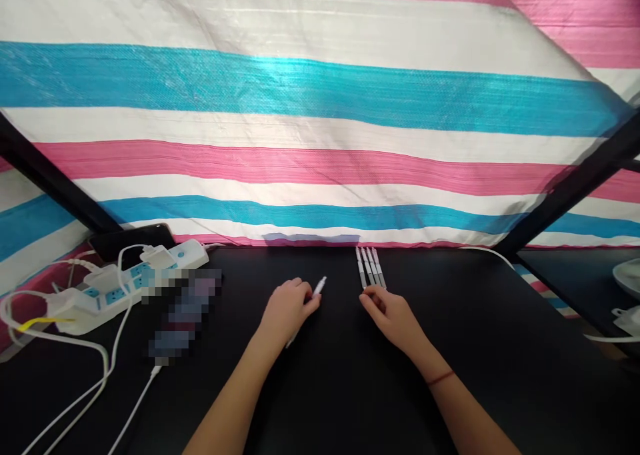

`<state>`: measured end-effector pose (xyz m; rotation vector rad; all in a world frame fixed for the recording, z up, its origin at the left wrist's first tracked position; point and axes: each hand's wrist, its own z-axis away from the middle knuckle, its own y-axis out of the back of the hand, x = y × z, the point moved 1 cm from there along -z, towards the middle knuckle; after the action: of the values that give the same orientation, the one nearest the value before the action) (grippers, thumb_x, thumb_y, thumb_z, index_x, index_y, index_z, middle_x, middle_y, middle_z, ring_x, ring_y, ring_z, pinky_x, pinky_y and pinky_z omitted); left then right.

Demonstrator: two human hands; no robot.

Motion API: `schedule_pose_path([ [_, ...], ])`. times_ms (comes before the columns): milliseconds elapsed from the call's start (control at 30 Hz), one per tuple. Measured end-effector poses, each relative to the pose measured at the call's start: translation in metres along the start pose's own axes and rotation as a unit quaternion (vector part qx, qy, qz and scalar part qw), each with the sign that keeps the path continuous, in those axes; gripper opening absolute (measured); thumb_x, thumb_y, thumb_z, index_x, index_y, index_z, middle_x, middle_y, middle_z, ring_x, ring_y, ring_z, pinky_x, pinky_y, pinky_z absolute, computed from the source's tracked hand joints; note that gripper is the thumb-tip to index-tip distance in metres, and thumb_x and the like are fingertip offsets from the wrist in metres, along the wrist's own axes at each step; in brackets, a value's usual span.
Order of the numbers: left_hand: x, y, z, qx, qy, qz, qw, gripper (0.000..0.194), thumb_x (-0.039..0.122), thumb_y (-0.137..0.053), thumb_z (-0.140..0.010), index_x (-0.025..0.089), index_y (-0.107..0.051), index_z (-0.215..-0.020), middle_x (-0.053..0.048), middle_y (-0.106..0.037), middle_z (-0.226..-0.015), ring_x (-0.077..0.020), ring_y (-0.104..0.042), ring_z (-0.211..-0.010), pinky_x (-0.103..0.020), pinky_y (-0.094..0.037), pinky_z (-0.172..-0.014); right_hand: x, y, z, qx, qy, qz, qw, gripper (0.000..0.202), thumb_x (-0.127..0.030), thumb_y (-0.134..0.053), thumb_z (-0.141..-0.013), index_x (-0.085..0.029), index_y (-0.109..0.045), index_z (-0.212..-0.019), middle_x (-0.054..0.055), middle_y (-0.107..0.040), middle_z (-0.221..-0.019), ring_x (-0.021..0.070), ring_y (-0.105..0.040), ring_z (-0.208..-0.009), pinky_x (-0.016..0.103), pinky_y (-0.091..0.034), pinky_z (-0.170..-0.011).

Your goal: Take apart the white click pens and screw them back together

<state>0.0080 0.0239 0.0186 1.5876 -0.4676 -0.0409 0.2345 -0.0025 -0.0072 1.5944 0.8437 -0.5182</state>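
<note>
My left hand [289, 306] is closed around a white pen [319, 286] that slants over the black table. The pen's tip points up and right past the thumb, and its other end shows below the palm. To the right, several white and grey pens [371, 268] lie side by side in a neat row, pointing toward the back edge. My right hand [393, 314] rests at the near ends of that row with its fingers curled in. Those pen ends are partly hidden by the fingers, so whether the hand grips anything cannot be seen.
At the left stand a white power strip [190, 255] with plugs and cables and a dark phone [133, 242]. A blurred-out device [185, 315] with a white cable [135, 408] lies nearer. Striped sheeting [320, 128] hangs behind the black table [320, 388]. Black frame bars [565, 195] slope at both sides.
</note>
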Motion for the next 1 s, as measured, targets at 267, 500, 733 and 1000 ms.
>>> schedule_pose_path([
  [267,0.040,-0.012,0.010,-0.002,-0.177,0.099,0.979,0.017,0.035,-0.059,-0.081,0.020,-0.057,-0.076,-0.002,-0.058,-0.079,-0.0175,-0.055,-0.077,-0.028,-0.038,-0.067,-0.014,-0.021,0.006,-0.077,-0.048,-0.202,0.975,0.030,-0.044,-0.048,-0.089,-0.018,-0.060,-0.078,-0.002,-0.053,-0.055,0.0120,-0.053,-0.050,0.022,-0.042,-0.048],
  [500,0.031,-0.014,0.005,0.004,-0.144,0.072,0.987,0.029,0.034,-0.032,-0.096,0.020,-0.058,-0.093,-0.005,-0.064,-0.087,-0.0193,-0.057,-0.081,-0.031,-0.039,-0.072,0.002,-0.008,-0.005,0.028,-0.130,-0.307,0.942,0.037,-0.055,-0.059,-0.078,-0.018,-0.057,-0.081,0.002,-0.061,-0.063,0.0127,-0.055,-0.047,0.024,-0.044,-0.043],
  [733,0.031,-0.019,0.004,0.014,-0.141,0.041,0.989,0.032,0.035,-0.029,-0.096,0.021,-0.057,-0.092,-0.005,-0.063,-0.081,-0.0188,-0.060,-0.078,-0.026,-0.041,-0.067,0.005,-0.002,-0.007,-0.022,-0.136,-0.257,0.956,0.045,-0.058,-0.050,-0.082,-0.019,-0.050,-0.060,-0.004,-0.047,-0.049,0.0085,-0.041,-0.040,0.020,-0.031,-0.038],
  [1000,0.035,-0.018,0.006,-0.007,-0.126,0.067,0.990,0.031,0.035,-0.032,-0.095,0.020,-0.058,-0.090,-0.005,-0.065,-0.077,-0.0193,-0.061,-0.069,-0.026,-0.041,-0.061,0.014,-0.005,-0.009,0.019,-0.104,-0.216,0.971,0.044,-0.057,-0.050,-0.082,-0.019,-0.050,-0.059,-0.004,-0.045,-0.047,0.0087,-0.038,-0.041,0.021,-0.027,-0.039],
])
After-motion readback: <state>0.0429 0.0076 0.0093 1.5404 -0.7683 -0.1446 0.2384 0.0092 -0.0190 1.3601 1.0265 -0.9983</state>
